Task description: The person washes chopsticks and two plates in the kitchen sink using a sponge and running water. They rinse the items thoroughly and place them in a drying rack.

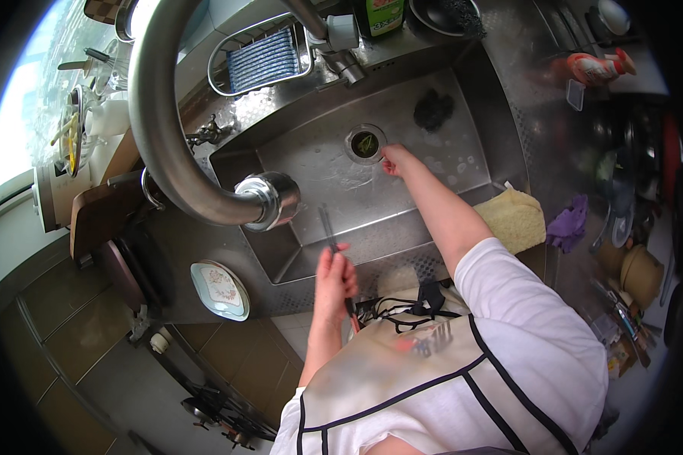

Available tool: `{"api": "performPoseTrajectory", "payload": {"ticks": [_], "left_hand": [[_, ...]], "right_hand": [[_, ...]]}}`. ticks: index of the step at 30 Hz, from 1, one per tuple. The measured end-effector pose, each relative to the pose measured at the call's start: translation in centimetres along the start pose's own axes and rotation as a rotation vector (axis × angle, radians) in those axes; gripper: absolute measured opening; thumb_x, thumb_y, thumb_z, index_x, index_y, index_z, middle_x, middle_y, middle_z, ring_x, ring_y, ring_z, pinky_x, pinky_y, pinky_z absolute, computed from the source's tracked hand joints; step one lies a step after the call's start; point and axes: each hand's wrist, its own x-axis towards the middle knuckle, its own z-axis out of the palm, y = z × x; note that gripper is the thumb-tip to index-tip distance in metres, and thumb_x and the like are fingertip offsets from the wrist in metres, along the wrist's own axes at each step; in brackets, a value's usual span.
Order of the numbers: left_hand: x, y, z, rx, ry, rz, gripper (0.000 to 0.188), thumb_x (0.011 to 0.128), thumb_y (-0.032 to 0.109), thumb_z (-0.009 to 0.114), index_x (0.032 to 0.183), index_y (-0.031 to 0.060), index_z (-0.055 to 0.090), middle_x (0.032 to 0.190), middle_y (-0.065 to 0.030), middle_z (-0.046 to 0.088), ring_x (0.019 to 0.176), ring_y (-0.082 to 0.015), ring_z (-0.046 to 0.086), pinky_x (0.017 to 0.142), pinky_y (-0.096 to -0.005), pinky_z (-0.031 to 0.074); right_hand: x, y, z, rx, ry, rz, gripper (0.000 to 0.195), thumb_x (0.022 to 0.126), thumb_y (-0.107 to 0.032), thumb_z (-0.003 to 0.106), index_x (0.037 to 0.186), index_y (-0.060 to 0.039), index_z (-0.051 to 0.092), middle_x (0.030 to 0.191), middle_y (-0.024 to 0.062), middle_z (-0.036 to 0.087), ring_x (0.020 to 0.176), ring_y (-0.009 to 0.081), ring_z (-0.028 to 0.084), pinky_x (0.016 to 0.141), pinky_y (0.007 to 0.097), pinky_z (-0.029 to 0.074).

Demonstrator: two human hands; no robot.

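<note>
My left hand (334, 280) is closed around a pair of dark chopsticks or similar thin utensils (326, 224), which point over the near left part of the stainless steel sink (313, 170). At the right edge of the round drain (366, 144), my right hand (395, 159) has its fingers curled; whether it holds anything is hidden. Green scraps (365, 143) lie inside the drain opening. A dark scouring pad or mesh (433, 110) rests on the sink floor, right of the drain.
A curved metal faucet (165, 125) arches over the left side. A yellow cloth (509, 219) drapes over the near right rim, with a purple cloth (568, 223) beyond it. Stacked plates (221, 290) stand at left. A wire rack (262, 60) holds a blue striped sponge.
</note>
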Motion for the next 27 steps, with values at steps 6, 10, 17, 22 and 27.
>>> {"api": "performPoseTrajectory", "payload": {"ticks": [6,10,17,22,27], "left_hand": [[2.2,-0.7,-4.7,1.193,0.539,0.698,0.018,0.093,0.008,0.045,0.109,0.0015,0.048,0.087,-0.0198,0.061,0.08,-0.0399,0.059,0.067,-0.045,0.045],[1.8,-2.2,-7.1,1.245,0.596,0.627,0.013,0.093,0.009,0.045,0.103,0.0019,0.046,0.079,-0.0192,0.061,0.076,-0.0387,0.06,0.065,-0.0448,0.045],[2.9,-3.4,-9.4,1.395,0.491,0.71,0.014,0.092,0.013,0.047,0.1,0.0016,0.047,0.076,-0.0263,0.06,0.073,-0.0458,0.058,0.062,-0.0523,0.044],[3.4,-3.6,-11.7,1.261,0.269,0.867,0.012,0.089,0.01,0.053,0.087,-0.0021,0.051,0.071,-0.0201,0.06,0.064,-0.0367,0.059,0.062,-0.0426,0.047],[3.8,-3.3,-14.2,1.271,0.065,0.859,0.028,0.071,0.012,0.077,0.089,-0.0001,0.06,0.079,-0.008,0.063,0.073,-0.019,0.059,0.07,-0.0309,0.047]], "right_hand": [[-1.9,-0.3,2.3,-0.115,0.174,-0.339,0.025,0.076,-0.006,0.07,0.097,-0.0038,0.056,0.073,0.0026,0.059,0.053,0.0084,0.052,0.043,0.024,0.04],[-2.8,-0.8,2.0,-0.172,0.078,-0.421,0.025,0.076,-0.002,0.069,0.099,-0.0021,0.059,0.076,0.0045,0.061,0.051,0.0101,0.054,0.044,0.0243,0.042],[-13.1,3.4,2.1,-0.071,0.224,-0.721,0.03,0.068,-0.009,0.068,0.096,-0.0028,0.058,0.071,0.0099,0.063,0.051,0.0193,0.062,0.052,0.0331,0.052],[-19.8,8.2,3.1,0.205,0.263,-0.772,0.021,0.074,-0.005,0.062,0.093,-0.0008,0.053,0.07,0.0134,0.062,0.048,0.0225,0.061,0.048,0.0343,0.05],[-25.6,12.3,0.6,0.432,0.203,-0.842,0.022,0.08,-0.002,0.059,0.1,0.0024,0.049,0.07,0.0075,0.059,0.046,0.0114,0.053,0.042,0.0268,0.042]]}}
